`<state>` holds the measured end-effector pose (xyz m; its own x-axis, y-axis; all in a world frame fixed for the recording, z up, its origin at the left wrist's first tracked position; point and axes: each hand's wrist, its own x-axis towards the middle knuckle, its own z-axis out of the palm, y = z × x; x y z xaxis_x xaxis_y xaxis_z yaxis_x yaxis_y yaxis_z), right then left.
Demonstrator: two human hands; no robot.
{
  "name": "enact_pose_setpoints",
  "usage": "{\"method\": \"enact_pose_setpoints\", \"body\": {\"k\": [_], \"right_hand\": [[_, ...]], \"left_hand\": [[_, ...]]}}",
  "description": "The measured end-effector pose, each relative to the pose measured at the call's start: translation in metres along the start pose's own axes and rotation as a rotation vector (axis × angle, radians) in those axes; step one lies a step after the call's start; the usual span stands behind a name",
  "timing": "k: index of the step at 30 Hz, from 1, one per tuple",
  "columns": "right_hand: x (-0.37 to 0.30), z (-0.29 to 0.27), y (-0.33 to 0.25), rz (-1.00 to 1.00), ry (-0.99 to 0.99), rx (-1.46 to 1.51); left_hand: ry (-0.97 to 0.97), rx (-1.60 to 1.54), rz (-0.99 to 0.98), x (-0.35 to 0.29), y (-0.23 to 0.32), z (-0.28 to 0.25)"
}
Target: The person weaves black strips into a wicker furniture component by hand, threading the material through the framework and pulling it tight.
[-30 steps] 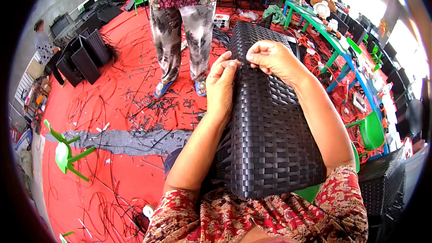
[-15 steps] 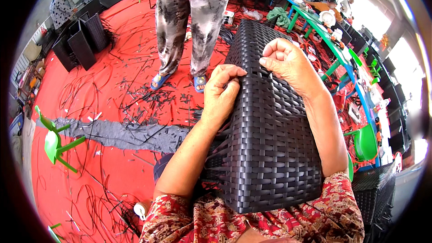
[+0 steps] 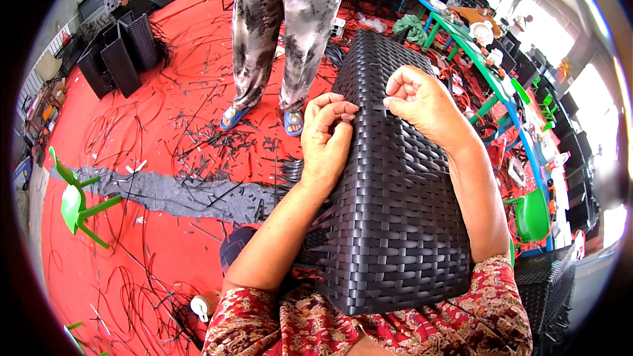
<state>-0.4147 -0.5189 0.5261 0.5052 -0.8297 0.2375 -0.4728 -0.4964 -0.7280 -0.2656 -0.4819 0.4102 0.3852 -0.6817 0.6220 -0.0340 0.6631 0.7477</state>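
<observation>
A long black woven wicker piece [image 3: 409, 250] lies in front of me, its near end against my patterned top. Loose strip ends [image 3: 316, 250] stick out along its left side. My left hand [image 3: 326, 138] rests at the piece's left edge, fingers curled with their tips against the weave. Over the upper face, my right hand [image 3: 425, 105] is closed with thumb and forefinger drawn together; whatever they pinch is too small to make out. Between the two hands, a small gap shows in the strips.
A person in patterned trousers [image 3: 260, 46] stands just beyond on the red floor covering [image 3: 158, 132], which is littered with cut black strips. A green stool [image 3: 76, 204] lies tipped at left. Along the right runs a green-and-blue table [image 3: 491, 79], with a green chair [image 3: 531, 216] nearby.
My right hand has turned and shifted slightly down and right, its fingers still drawn together. My left fingers have bunched a little differently at the edge. The wicker piece stays in place.
</observation>
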Motion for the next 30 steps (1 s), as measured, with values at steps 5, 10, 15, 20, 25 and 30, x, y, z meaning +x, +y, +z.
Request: {"method": "enact_pose_setpoints", "body": {"k": [5,10,15,20,25,30], "right_hand": [[0.001,0.0,0.0,0.037,0.028,0.006],[-0.006,0.001,-0.006,0.009,0.044,0.035],[-0.015,0.0,-0.012,-0.094,0.072,-0.188],[-0.015,0.001,-0.011,-0.074,0.046,-0.2],[-0.017,-0.005,-0.006,0.032,-0.024,-0.087],[-0.012,-0.001,0.004,0.049,-0.059,0.129]], "left_hand": [[0.002,-0.126,-0.081,-0.002,0.004,0.003],[-0.032,-0.137,-0.032,0.001,0.008,0.005],[-0.084,-0.189,-0.007,0.009,0.008,0.003],[-0.145,-0.044,-0.02,0.013,0.006,0.001],[-0.201,-0.133,-0.142,0.013,0.004,0.002],[-0.202,-0.148,-0.146,0.004,0.002,0.003]]}}
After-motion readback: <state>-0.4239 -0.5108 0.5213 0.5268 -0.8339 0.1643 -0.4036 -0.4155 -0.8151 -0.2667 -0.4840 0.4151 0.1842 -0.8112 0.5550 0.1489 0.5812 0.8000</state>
